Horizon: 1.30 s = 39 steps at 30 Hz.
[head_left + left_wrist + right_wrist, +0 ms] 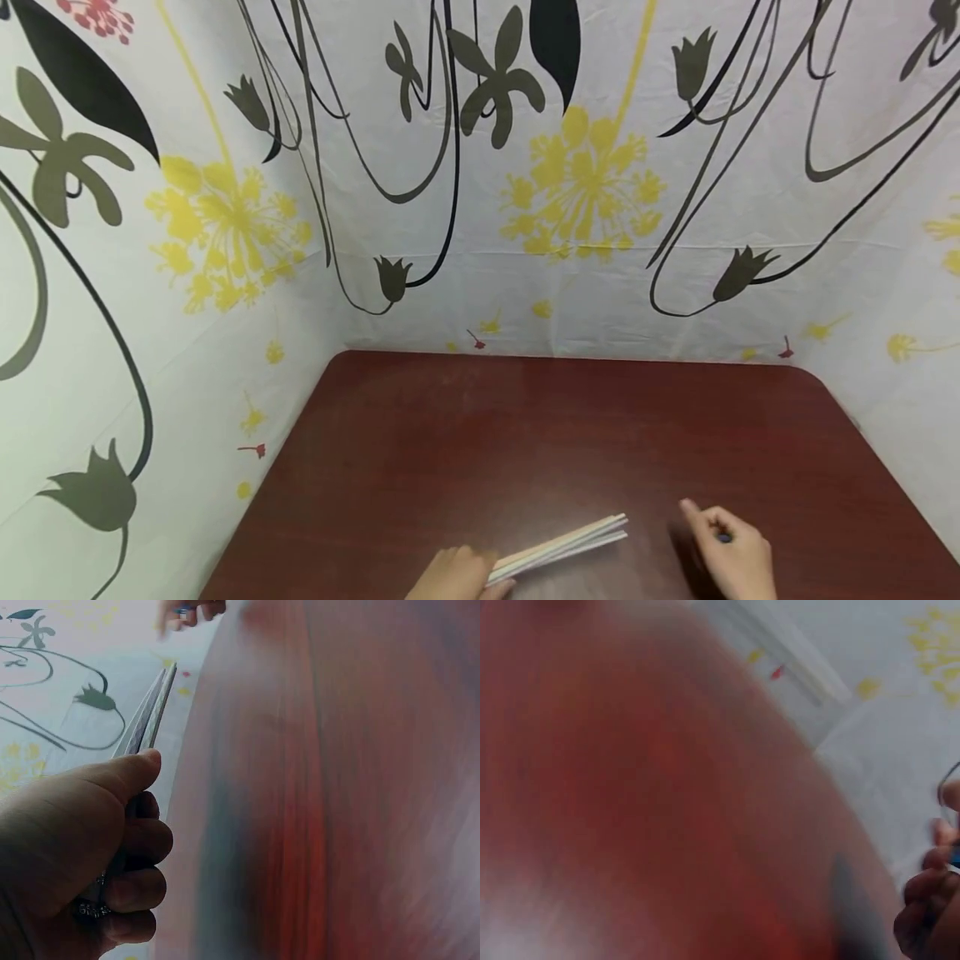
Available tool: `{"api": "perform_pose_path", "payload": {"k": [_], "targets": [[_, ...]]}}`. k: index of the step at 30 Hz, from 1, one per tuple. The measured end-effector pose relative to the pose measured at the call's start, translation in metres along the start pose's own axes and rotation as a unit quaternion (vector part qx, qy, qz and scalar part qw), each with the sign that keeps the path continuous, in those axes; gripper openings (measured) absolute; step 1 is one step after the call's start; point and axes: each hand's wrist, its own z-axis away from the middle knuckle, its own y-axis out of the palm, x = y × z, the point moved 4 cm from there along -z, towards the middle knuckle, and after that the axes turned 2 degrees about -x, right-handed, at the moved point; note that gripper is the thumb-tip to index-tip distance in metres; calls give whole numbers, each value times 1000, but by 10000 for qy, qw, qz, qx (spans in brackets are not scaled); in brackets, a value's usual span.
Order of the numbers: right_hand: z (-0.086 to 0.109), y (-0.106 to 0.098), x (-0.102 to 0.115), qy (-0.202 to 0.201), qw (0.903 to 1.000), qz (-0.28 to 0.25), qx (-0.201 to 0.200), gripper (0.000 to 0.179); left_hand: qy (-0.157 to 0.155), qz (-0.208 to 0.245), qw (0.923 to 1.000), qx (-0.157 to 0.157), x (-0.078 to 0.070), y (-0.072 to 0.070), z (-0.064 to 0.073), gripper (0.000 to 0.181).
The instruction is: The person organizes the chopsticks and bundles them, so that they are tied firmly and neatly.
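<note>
Low in the head view, my left hand [454,573] grips a bundle of thin pale sticks [558,548]. Their free ends point right and fan apart slightly. The left wrist view shows the thumb lying along the sticks [154,712] and the fingers curled round them, hiding the lower ends. Off to the right of the sticks is my right hand [731,550], fingers curled and thumb raised. It holds a small dark-blue thing [723,537], mostly hidden by the fingers. A thin dark loop [942,786] shows by its fingertips in the right wrist view; I cannot tell its kind.
Both hands are over a dark red-brown table [525,433] with rounded far corners. White cloth [480,225] printed with yellow flowers and dark stems hangs behind it and at its sides.
</note>
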Motion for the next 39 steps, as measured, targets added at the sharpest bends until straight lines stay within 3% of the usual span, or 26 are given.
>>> {"api": "perform_pose_path", "payload": {"k": [2,4,7,9,12,14,17,22,26,29,33,35,39], "targets": [[1,10,-3,-821,9859,1457,-88,44,32,-66,9998,-207,6,-2,-2,34],[2,21,2,-1492,9688,1967,-222,59,62,-193,9991,-379,13,-3,-6,33],[5,40,24,-2717,9436,1865,-324,95,75,-409,9980,-483,25,-2,-17,31],[8,57,43,-3551,9204,1633,-42,104,181,-551,9971,-489,30,1,-32,31],[8,93,65,-4356,8861,1434,670,87,317,-541,9972,-409,41,6,-58,32],[3,113,70,-4404,8779,1583,1010,69,347,-446,9976,-411,49,10,-74,33],[-7,130,69,-4251,8815,1808,976,50,239,-453,9968,-606,62,15,-91,38],[-21,135,65,-4078,8943,1774,488,37,-464,-358,9925,-1077,83,19,-107,52],[-28,135,63,-3965,8981,1863,391,36,-933,298,9913,-876,93,29,-112,62],[-37,136,62,-3791,8979,2170,548,45,-1044,417,9923,-519,92,37,-118,69],[-49,138,57,-3492,8944,2661,852,62,-1026,-33,9944,-232,85,45,-131,74],[-53,137,55,-3473,8944,2648,964,67,-1015,-136,9944,-277,82,45,-134,74],[-60,116,62,-3545,9117,1774,1077,58,-1080,34,9915,-724,82,42,-131,72]]}}
